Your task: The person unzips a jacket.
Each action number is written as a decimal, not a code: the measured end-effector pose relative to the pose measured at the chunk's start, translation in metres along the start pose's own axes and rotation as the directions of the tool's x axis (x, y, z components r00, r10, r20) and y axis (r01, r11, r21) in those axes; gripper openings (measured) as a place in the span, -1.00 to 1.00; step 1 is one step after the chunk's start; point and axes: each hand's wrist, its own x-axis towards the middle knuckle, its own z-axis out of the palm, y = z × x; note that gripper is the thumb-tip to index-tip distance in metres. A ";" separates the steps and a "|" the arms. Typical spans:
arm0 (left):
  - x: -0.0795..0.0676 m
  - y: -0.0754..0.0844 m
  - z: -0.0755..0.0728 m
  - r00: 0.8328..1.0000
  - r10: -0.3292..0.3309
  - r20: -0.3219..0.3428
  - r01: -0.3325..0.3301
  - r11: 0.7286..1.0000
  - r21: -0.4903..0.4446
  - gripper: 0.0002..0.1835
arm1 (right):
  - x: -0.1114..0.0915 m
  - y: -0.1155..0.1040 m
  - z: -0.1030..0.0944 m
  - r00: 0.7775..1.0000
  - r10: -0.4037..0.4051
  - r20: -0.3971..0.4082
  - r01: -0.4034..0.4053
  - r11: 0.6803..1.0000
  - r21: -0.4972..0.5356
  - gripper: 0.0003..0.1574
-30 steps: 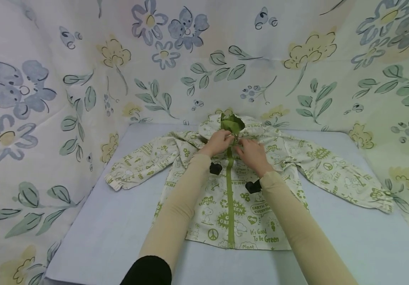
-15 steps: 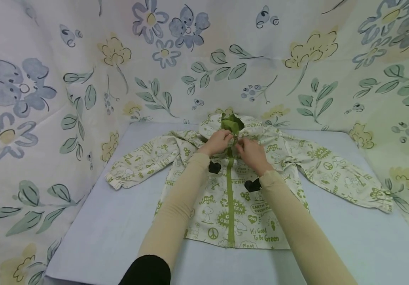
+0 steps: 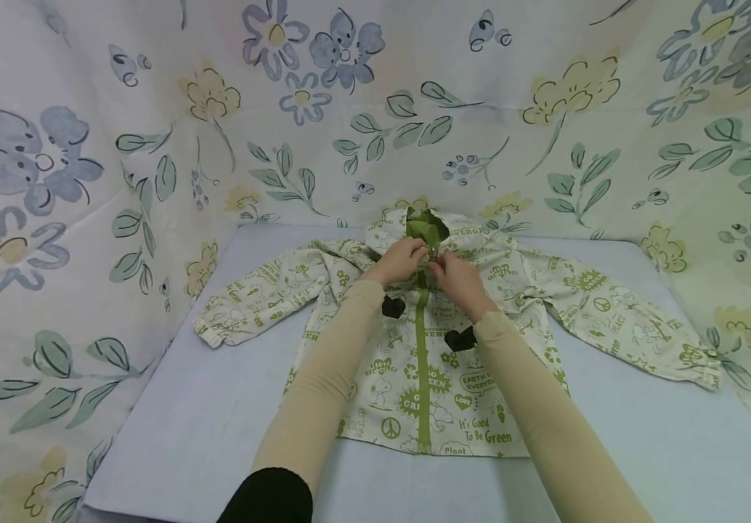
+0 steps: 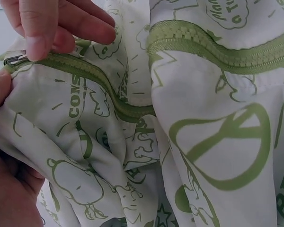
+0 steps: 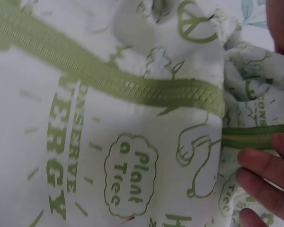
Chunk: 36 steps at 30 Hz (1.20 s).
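A white hooded jacket (image 3: 441,407) with green print lies front up, its sleeves spread out. Its green zipper (image 3: 423,363) runs up the middle to the collar, and the hood's green lining (image 3: 423,226) shows above the hands. My left hand (image 3: 400,261) pinches the fabric beside the zipper's top end. Against the metal zipper pull (image 4: 16,60) my right hand (image 3: 462,282) sets its thumb and finger, pinching there, while its other fingers (image 5: 265,163) hang loosely over the cloth. In the left wrist view, the fabric (image 4: 80,179) below the collar is bunched in folds.
A pale sheet covers the table (image 3: 205,436) under the jacket. Floral curtains (image 3: 375,145) hang behind and at both sides, close to the table's back edge. A small black piece (image 3: 393,306) sits by the left wrist, another black piece (image 3: 460,338) by the right.
My right hand has shifted very slightly at the collar, its wrist and black piece a little to the left. My left hand and the jacket stay nearly the same.
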 end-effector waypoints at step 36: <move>0.002 0.001 -0.007 0.992 0.063 -0.109 -0.061 0.998 0.019 -0.69 | 0.000 0.007 0.004 0.987 0.113 0.113 -0.159 0.795 0.585 -0.68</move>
